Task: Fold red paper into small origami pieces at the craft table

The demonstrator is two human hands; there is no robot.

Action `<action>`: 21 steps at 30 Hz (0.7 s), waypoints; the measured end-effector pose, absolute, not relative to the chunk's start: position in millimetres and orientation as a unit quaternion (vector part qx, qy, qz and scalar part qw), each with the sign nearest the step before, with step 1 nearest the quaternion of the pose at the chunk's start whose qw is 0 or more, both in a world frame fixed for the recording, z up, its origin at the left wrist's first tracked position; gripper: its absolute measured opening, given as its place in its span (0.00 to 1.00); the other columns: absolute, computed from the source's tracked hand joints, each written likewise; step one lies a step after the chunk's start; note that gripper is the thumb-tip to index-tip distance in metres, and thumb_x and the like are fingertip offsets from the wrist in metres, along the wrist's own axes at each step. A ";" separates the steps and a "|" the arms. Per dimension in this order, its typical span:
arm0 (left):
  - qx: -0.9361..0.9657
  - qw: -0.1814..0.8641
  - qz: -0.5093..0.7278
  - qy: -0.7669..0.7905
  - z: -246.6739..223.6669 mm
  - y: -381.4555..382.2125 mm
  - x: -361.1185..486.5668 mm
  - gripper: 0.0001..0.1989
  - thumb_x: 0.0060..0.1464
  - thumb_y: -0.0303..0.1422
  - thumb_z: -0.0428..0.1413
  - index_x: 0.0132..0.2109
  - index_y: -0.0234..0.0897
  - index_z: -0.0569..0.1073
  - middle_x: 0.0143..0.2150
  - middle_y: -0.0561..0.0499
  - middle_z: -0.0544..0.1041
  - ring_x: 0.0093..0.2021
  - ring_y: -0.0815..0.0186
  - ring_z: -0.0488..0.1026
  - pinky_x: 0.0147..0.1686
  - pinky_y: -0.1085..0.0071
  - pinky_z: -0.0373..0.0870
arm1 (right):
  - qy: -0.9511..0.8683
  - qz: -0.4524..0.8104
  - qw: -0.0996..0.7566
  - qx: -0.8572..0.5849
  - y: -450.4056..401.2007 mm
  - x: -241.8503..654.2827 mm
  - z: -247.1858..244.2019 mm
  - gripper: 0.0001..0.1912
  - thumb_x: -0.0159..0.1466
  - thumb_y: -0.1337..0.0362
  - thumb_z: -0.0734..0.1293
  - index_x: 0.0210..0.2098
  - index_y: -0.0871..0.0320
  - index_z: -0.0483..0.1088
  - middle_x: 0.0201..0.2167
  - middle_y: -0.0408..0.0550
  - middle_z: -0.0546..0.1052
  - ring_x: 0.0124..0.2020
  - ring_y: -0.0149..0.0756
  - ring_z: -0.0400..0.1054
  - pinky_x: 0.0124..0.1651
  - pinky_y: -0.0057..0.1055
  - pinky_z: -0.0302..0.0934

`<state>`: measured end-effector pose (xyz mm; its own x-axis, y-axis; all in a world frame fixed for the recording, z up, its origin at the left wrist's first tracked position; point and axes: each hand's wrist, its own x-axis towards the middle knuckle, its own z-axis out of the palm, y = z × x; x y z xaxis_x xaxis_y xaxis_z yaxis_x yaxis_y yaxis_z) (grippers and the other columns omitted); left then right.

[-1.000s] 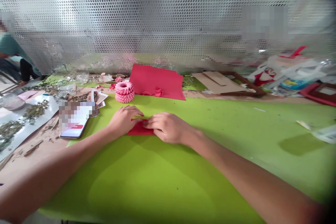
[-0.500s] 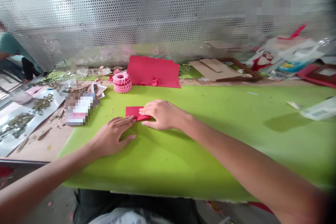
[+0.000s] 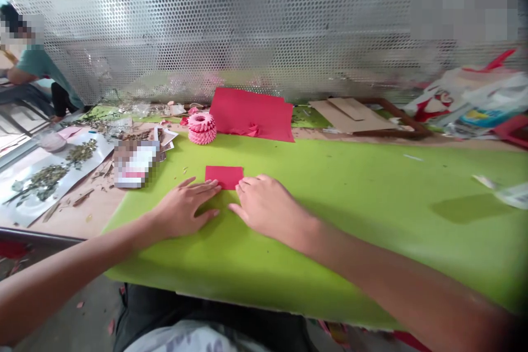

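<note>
A small red paper rectangle (image 3: 224, 175) lies flat on the green table cover (image 3: 350, 187). The fingertips of my left hand (image 3: 187, 206) rest on its lower left part, palm down with the thumb apart. My right hand (image 3: 266, 203) touches its right edge with the fingertips, the thumb spread below on the green surface. Neither hand is wrapped around anything. Beyond them stands a pink ring-shaped stack of folded paper (image 3: 202, 129), beside a large red sheet (image 3: 253, 113) with a crumpled red piece on it.
Dried plants lie on a white sheet (image 3: 88, 168) at the left, near a blurred white object (image 3: 136, 168). Brown card (image 3: 350, 115) and plastic bags (image 3: 474, 102) line the back. A white object (image 3: 513, 195) lies far right. A person (image 3: 39, 63) sits far left.
My right hand has slid right and slightly down to the paper's right edge, uncovering more of it. My left hand stays on the lower left part. The view has shifted slightly.
</note>
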<state>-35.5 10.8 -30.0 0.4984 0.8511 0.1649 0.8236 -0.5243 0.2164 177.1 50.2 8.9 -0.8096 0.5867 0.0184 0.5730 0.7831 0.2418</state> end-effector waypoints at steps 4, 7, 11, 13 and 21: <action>0.874 0.005 0.095 0.477 -20.6 15.6 -20.2 0.28 0.63 0.48 0.50 0.64 0.41 0.66 0.61 0.42 0.72 0.58 0.51 0.71 0.65 0.46 0.56 | 0.940 0.109 0.055 0.319 48.5 178.3 13.0 0.17 0.70 0.59 0.62 0.39 0.65 0.78 0.39 0.62 0.80 0.39 0.50 0.73 0.37 0.39 0.62; 0.875 -0.033 0.072 0.477 -16.4 17.9 -10.4 0.27 0.63 0.49 0.48 0.62 0.42 0.69 0.57 0.40 0.74 0.54 0.48 0.73 0.62 0.42 0.58 | 0.942 0.103 0.065 0.312 49.7 177.9 12.8 0.17 0.70 0.61 0.61 0.38 0.65 0.79 0.37 0.61 0.80 0.38 0.49 0.74 0.35 0.39 0.62; 0.875 -0.021 0.093 0.475 -20.2 12.8 -26.4 0.22 0.65 0.43 0.49 0.61 0.42 0.70 0.59 0.44 0.74 0.56 0.53 0.72 0.65 0.44 0.56 | 0.939 0.104 0.056 0.323 50.7 179.6 11.0 0.16 0.69 0.61 0.62 0.41 0.65 0.78 0.38 0.60 0.80 0.37 0.47 0.74 0.35 0.38 0.64; 0.864 -0.024 0.103 0.492 -23.3 8.9 -41.5 0.20 0.66 0.41 0.48 0.61 0.43 0.70 0.60 0.46 0.74 0.58 0.55 0.71 0.66 0.47 0.56 | 0.939 0.104 0.056 0.322 50.4 180.8 12.0 0.15 0.69 0.62 0.62 0.40 0.64 0.78 0.39 0.60 0.80 0.37 0.47 0.75 0.35 0.37 0.64; 0.880 0.003 0.094 0.465 -15.5 18.2 -54.7 0.16 0.64 0.37 0.49 0.54 0.41 0.76 0.55 0.47 0.78 0.54 0.56 0.75 0.60 0.52 0.65 | 0.929 0.095 0.095 0.346 46.8 186.9 18.1 0.18 0.70 0.62 0.59 0.37 0.63 0.79 0.35 0.59 0.81 0.32 0.47 0.75 0.27 0.36 0.60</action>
